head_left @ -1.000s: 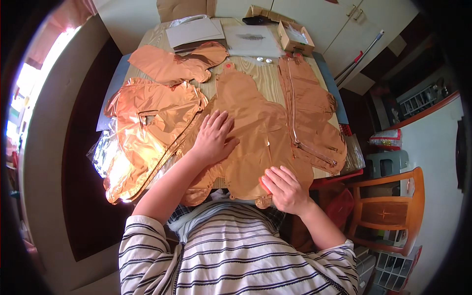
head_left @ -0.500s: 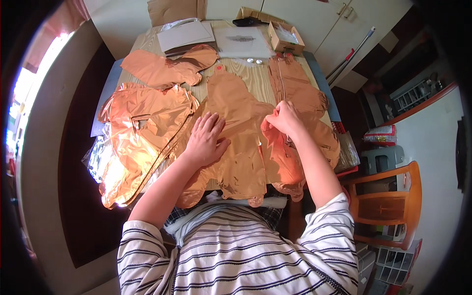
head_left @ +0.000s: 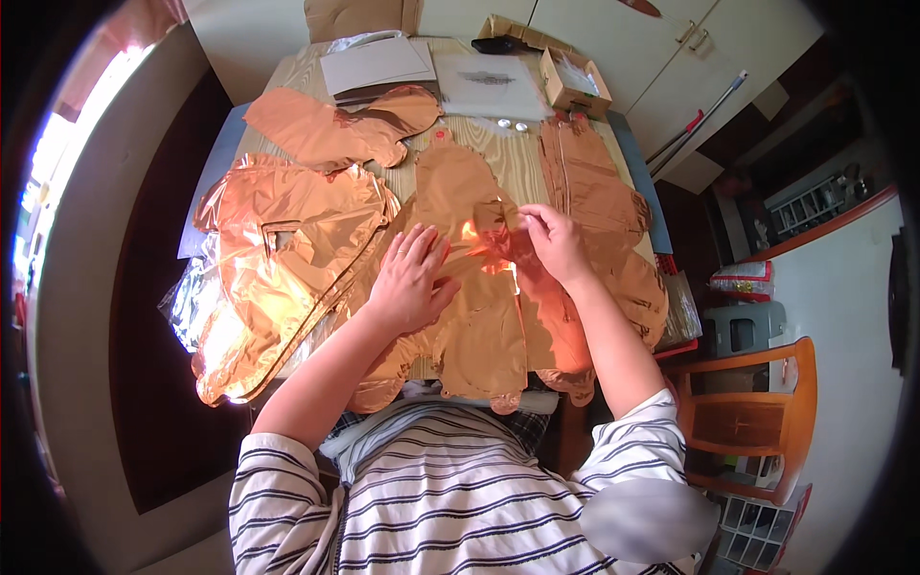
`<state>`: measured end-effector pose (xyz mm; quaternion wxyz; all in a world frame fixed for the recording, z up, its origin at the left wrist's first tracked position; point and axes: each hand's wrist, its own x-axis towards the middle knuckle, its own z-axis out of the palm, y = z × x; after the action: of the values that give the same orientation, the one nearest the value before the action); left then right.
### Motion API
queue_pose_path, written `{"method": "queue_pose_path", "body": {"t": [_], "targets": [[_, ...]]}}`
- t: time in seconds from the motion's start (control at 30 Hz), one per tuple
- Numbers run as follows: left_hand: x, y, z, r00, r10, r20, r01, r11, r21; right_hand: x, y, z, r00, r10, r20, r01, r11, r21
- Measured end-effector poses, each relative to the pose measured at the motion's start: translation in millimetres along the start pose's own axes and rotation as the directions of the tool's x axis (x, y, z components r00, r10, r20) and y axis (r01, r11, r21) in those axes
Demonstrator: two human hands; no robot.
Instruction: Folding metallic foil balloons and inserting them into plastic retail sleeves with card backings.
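Observation:
A flat copper-coloured foil balloon point(head_left: 455, 182) lies down the middle of the table, its rounded lower ends reaching the near edge. My left hand point(head_left: 414, 280) rests on it palm down, fingers outstretched. To the right, my right hand point(head_left: 554, 238) pinches the foil between thumb and fingers. There the sheet is raised and folded over, with a bright shine on the crease. Close beside this hand lies a second copper foil piece point(head_left: 613, 216). Left of my left hand spreads a crumpled, shinier foil balloon point(head_left: 287, 211). Another foil piece point(head_left: 307, 129) lies beyond it.
At the table's far side are white sheets point(head_left: 379, 65), a clear plastic sheet point(head_left: 489, 96), a small cardboard box point(head_left: 575, 84) and two small white discs point(head_left: 513, 126). A wooden chair point(head_left: 800, 412) stands right of the table. Plastic packaging point(head_left: 180, 299) sticks out at the left edge.
My right hand has shifted slightly up and left, drawing the pinched foil edge over toward the middle. My left hand stays flat on the balloon. The view has tilted a little.

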<state>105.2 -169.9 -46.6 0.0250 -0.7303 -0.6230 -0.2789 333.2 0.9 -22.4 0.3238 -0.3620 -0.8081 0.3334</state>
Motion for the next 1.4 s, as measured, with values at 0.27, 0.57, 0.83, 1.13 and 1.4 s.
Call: {"method": "queue_pose_path", "body": {"t": [0.27, 0.57, 0.83, 1.13, 1.4], "targets": [[1, 0, -2, 1.000, -0.001, 0.004, 0.001, 1.000, 0.005, -4, 17, 19, 0.881, -0.414, 0.228, 0.473, 0.762, -0.443], [2, 0, -4, 0.999, -0.016, 0.037, 0.018, 0.999, -0.032, -6, 15, 19, 0.852, -0.376, 0.364, 0.520, 0.694, -0.499], [-4, 2, -25, 0.992, -0.067, 0.104, 0.084, 0.983, -0.163, -13, 12, 12, 0.899, -0.270, 0.346, 0.425, 0.730, -0.535], [-8, -8, -21, 0.999, 0.021, 0.031, -0.016, 0.986, -0.163, -13, 11, 16, 0.892, -0.301, 0.336, 0.440, 0.748, -0.497], [20, 5, -30, 0.998, 0.064, -0.001, -0.063, 0.981, -0.183, -12, 15, 18, 0.901, -0.264, 0.344, 0.414, 0.758, -0.504]]}}
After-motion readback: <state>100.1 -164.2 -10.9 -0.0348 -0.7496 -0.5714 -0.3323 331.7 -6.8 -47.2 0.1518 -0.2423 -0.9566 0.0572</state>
